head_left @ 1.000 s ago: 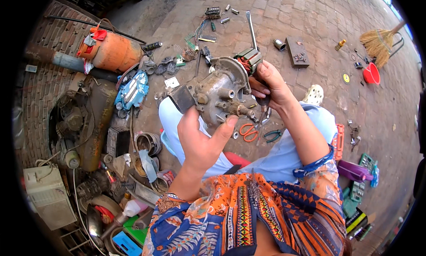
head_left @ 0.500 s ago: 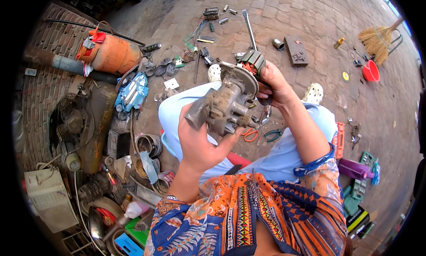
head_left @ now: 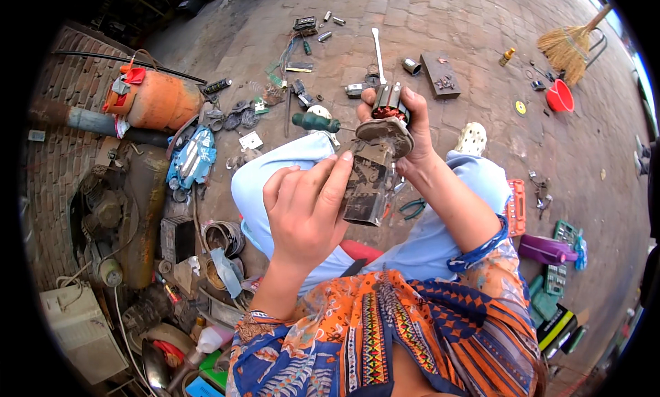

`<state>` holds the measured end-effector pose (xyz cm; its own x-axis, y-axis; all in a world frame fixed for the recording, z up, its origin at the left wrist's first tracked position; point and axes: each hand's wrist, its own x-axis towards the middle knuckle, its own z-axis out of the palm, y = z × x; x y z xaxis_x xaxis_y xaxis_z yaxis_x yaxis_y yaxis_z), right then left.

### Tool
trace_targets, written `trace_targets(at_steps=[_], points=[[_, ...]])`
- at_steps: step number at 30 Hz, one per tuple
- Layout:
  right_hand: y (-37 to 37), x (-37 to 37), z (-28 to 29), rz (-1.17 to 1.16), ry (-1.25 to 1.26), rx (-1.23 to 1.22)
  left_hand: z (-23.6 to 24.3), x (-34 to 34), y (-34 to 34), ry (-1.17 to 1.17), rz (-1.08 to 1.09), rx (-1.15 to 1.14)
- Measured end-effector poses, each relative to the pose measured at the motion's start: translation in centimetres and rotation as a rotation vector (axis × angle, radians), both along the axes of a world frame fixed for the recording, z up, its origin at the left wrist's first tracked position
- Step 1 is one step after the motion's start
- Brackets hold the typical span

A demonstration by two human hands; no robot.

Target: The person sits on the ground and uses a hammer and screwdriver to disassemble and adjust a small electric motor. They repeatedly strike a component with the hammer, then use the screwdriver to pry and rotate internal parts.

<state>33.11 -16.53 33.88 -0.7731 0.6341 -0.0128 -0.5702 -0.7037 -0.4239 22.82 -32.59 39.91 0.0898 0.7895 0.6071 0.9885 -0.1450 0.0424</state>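
A dirty grey motor (head_left: 371, 180) is held over my lap, its squarish housing tilted toward me. A round flange (head_left: 383, 137) sits above the housing, and a ribbed metal core with copper windings (head_left: 390, 107) projects beyond it. My right hand (head_left: 418, 125) wraps round this core end. My left hand (head_left: 302, 204) lies along the housing's left side, its fingers stretched out against it. Beside the flange is a green-handled screwdriver (head_left: 316, 122); its thin shaft points to the flange, and where it ends is hidden. A flat metal blade (head_left: 379, 57) rises behind the core, its lower end hidden.
Pliers (head_left: 412, 208) lie between my legs. Ahead are a brown block (head_left: 440, 74), a metal cylinder (head_left: 411, 66) and small parts. An orange gas cylinder (head_left: 155, 98) and cluttered scrap stand at left. At right are a red bowl (head_left: 559, 96), a broom (head_left: 567, 50) and a purple tool (head_left: 543, 249).
The motor has turned, so its open squarish end points down toward me. My left hand has shifted from under the housing to its side. The green screwdriver handle has come into view.
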Motion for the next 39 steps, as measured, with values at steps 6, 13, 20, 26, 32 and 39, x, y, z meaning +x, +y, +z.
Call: trace_targets(at_steps=[6,13,20,26,32,39], points=[[1.4,0.4,-1.2,0.025,0.185,0.032,-2.3,1.6,0.1,-0.549,0.006,-0.010],[1.9,0.5,-1.1,0.101,0.308,0.000,-4.5,2.5,-1.1,-2.045,-0.353,-0.286],[1.2,0.3,-0.8,0.190,0.400,0.056,-5.2,4.4,0.4,-2.858,-0.510,-0.560],[1.5,0.1,-1.0,0.304,0.568,0.078,-5.0,5.3,1.6,-2.950,-0.865,-0.607],[2.1,-0.2,-1.0,0.377,0.680,0.219,-5.3,7.4,1.8,-2.988,-0.850,-0.596],[2.0,-0.1,-0.6,0.030,0.166,0.179,-6.1,6.0,2.4,-2.951,-0.801,-0.462]])
